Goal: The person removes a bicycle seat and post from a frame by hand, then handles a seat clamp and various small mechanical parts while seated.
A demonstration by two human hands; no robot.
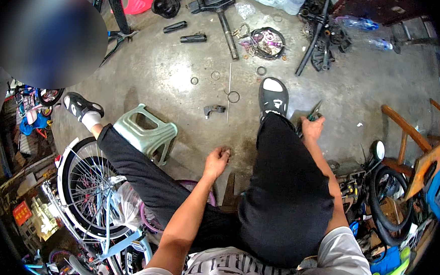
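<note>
My right hand is closed round a pair of pliers beside my right shoe, their dark jaws pointing away from me. In front of my lap, my left hand hangs above the floor with thumb and fingers pinched together; what they hold, if anything, is too small to make out. Beyond it on the concrete lie a small dark bracket-like part, a long thin metal rod and a dark wire ring. Farther off are two smaller rings and a thicker black ring.
A pale green plastic stool stands by my left leg, near a bicycle wheel. Black bike parts and a coil of cable lie at the far side. Tyres and a wooden chair crowd the right.
</note>
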